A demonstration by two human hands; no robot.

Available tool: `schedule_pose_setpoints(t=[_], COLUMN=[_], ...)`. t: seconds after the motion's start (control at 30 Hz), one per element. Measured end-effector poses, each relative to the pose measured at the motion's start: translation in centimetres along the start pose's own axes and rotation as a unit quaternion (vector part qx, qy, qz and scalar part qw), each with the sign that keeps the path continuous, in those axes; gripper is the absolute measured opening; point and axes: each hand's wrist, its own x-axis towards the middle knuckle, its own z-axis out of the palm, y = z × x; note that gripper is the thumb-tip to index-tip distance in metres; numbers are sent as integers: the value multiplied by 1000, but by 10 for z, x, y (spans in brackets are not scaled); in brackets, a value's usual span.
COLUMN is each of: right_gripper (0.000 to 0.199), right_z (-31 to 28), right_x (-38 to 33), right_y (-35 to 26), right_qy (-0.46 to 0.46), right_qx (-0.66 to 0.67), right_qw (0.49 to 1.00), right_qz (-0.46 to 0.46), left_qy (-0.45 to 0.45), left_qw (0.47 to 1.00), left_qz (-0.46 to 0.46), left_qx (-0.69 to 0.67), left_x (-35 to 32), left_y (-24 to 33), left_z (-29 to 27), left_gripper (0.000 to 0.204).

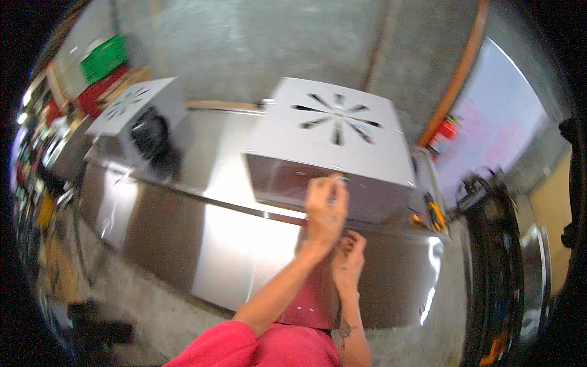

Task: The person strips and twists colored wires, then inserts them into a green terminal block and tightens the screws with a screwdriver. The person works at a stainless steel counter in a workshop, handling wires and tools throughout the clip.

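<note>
A light-grey metal box (367, 162) stands on a shiny metal-topped table (165, 263). Slots cut in a starburst pattern run through its top. My left hand (327, 208) is at the upper front edge of this box, its fingers pinched together. Something small may be between the fingertips, too blurred to name. Lower down and closer to me, my right hand (348, 257) is held in front of the box with its fingers curled in. Whatever those fingers may hold is hidden.
To the left stands a similar slotted box (131, 110) with a black round part (150, 133) at its front. Yellow-and-black hand tools (436, 214) lie right of the nearer box. Beyond are a green crate (104, 59), a red fire extinguisher (445, 133) and dark stacked material (492, 244).
</note>
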Motion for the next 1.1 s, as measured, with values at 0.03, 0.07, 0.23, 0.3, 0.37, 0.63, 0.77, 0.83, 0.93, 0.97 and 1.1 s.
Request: schedule_pose_setpoints(t=[0.03,0.07,0.23,0.3,0.37,0.63,0.77,0.83,0.93,0.97,1.1], right_gripper=[36,41,62,70,81,74,49,41,38,38,40], right_z=[2,4,23,22,27,43,33,30,32,32,42], right_x=[0,0,0,0,6,18,11,17,20,24,28], right_y=[-3,5,26,42,62,65,32,39,52,63,77], right_qy=[-10,-11,-44,-57,-64,-62,-80,-85,-61,-60,-69], right_qx=[2,6,-31,53,40,33,21,53,85,72,84], right_qw=[1000,1000,995,990,985,987,995,992,992,991,980], right_qz=[30,6,-86,-122,-152,-148,-57,-71,-65,-98,-167], left_qy=[4,-14,-56,-85,-84,-113,-174,-211,-243,-235,-214], left_qw=[1000,1000,997,992,993,982,964,955,950,957,964], left_qz=[6,3,14,11,6,-104,-146,-166,-166,-146,-136], left_qx=[-20,-16,50,96,82,-107,-140,-127,-101,-86,-75], left_x=[0,-2,-10,-9,-9,-8,-2,2,6,5,10], left_y=[-2,-1,-10,-2,-2,-14,-32,-29,-23,-20,-12], left_z=[0,-1,3,8,15,24,25,21,18,19,11], left_gripper=[16,17,36,33,29,34,39,39,39,38,35])
